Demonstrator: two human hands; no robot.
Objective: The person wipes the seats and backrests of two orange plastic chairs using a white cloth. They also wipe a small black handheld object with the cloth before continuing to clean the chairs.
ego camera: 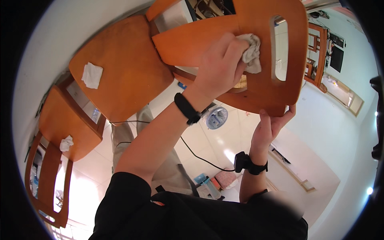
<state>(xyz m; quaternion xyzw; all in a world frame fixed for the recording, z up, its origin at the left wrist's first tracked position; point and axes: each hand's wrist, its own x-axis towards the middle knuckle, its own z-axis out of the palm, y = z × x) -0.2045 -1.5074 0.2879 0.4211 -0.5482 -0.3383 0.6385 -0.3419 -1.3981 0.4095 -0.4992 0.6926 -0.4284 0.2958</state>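
Observation:
My left hand presses a crumpled, greyish-white cloth against the orange-brown wooden chair backrest, beside its long slot. My right hand grips the lower corner of that backrest, with the thumb on the near face and the fingers around the edge. Left of my left hand is a wooden chair seat with a folded white cloth lying on it. Farther left, another wooden chair carries a small crumpled white cloth.
A black cable runs from the device on my right wrist across my legs. On the tiled floor stands a blue-rimmed bin. Wooden furniture and a black screen are at the right. A white wall borders the chairs.

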